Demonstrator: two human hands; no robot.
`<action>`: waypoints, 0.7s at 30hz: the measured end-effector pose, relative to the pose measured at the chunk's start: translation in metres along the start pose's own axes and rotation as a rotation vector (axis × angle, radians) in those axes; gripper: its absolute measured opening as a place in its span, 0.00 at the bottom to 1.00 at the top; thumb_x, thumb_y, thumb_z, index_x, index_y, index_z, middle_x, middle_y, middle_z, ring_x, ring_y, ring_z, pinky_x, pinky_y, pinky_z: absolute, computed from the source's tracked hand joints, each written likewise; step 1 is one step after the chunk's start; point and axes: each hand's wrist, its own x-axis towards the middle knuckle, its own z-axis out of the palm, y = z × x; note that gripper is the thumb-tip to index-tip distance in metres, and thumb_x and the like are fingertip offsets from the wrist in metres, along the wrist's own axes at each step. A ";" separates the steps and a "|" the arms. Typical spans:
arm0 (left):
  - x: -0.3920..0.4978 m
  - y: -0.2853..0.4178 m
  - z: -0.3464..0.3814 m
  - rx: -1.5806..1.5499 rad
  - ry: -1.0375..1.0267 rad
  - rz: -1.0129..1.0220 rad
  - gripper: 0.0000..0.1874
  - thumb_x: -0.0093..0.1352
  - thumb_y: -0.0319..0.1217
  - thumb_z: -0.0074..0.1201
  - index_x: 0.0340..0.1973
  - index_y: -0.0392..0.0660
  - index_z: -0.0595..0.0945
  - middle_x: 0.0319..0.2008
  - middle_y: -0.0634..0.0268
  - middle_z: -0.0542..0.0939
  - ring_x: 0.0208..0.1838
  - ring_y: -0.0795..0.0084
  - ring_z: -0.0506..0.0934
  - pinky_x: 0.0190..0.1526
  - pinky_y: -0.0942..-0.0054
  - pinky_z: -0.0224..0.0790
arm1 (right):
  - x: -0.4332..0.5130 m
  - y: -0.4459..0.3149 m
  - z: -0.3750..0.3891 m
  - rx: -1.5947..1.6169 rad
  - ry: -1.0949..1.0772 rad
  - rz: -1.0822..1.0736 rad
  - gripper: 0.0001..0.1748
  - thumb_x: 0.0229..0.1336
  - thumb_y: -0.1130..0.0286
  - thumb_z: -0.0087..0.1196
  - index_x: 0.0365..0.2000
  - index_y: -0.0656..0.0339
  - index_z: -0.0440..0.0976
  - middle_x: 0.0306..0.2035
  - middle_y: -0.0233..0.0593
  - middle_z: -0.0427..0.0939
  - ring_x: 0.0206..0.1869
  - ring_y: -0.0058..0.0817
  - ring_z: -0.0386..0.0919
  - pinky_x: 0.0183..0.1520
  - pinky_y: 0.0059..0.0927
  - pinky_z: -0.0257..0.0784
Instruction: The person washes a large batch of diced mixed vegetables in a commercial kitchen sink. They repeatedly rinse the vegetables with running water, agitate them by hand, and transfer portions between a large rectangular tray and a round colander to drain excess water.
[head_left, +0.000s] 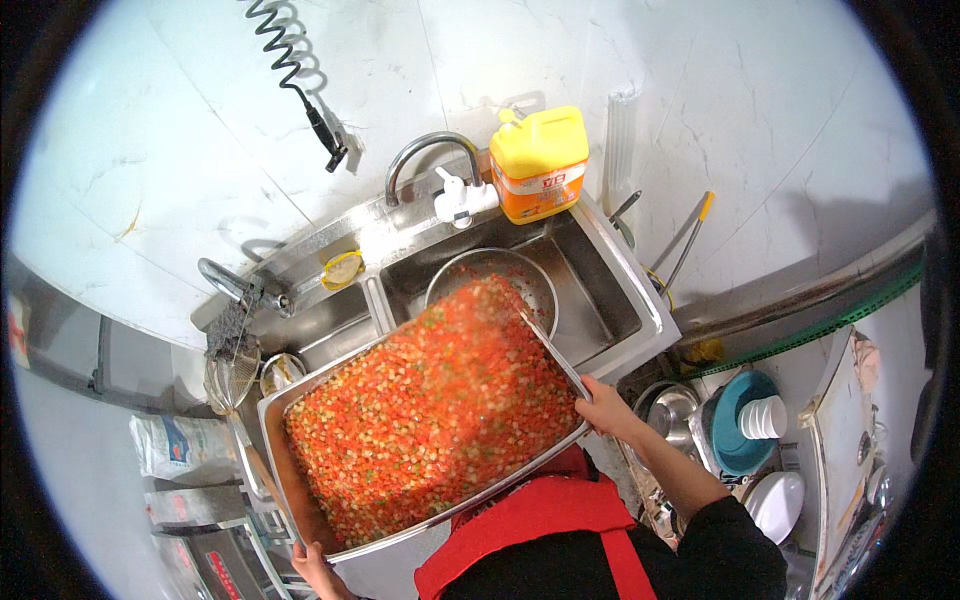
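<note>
My left hand (321, 573) grips the near left corner of a large rectangular metal tray (304, 491). On the tray's right edge is my right hand (611, 409). Diced mixed vegetables (420, 420), orange-red, pale yellow and green, fill most of the tray. They look blurred towards the far right end, where they spill over the rim. Below that end, a round metal bowl or strainer (457, 276) sits in the right basin of a stainless-steel sink (592, 281). Red bits cling to its inside, and the tray's contents hide its near part.
A yellow and orange detergent jug (538, 165) stands behind the basin beside a curved faucet (431, 139). Left of the sink are a second faucet (225, 277) and a wire skimmer (231, 379). A teal tub (731, 427) and metal bowls (671, 409) stand at right.
</note>
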 end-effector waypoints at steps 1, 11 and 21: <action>0.002 0.002 -0.001 0.029 0.004 -0.010 0.12 0.61 0.25 0.47 0.40 0.33 0.73 0.32 0.63 0.78 0.29 0.72 0.76 0.32 0.75 0.69 | 0.001 0.000 -0.001 0.019 -0.013 0.018 0.27 0.52 0.71 0.43 0.55 0.64 0.61 0.18 0.38 0.69 0.12 0.23 0.65 0.15 0.29 0.61; 0.012 0.010 -0.004 0.032 0.038 -0.028 0.10 0.61 0.25 0.47 0.38 0.36 0.75 0.29 0.64 0.78 0.25 0.76 0.74 0.27 0.79 0.65 | 0.013 0.002 -0.007 -0.013 -0.027 0.012 0.28 0.52 0.70 0.43 0.55 0.64 0.59 0.19 0.38 0.70 0.13 0.23 0.65 0.16 0.28 0.61; 0.024 0.019 -0.011 0.244 0.008 -0.019 0.05 0.63 0.25 0.47 0.31 0.36 0.74 0.21 0.69 0.74 0.21 0.81 0.68 0.22 0.79 0.58 | 0.018 -0.006 -0.013 -0.005 -0.070 0.034 0.28 0.52 0.69 0.43 0.55 0.65 0.59 0.19 0.37 0.69 0.15 0.23 0.65 0.16 0.28 0.60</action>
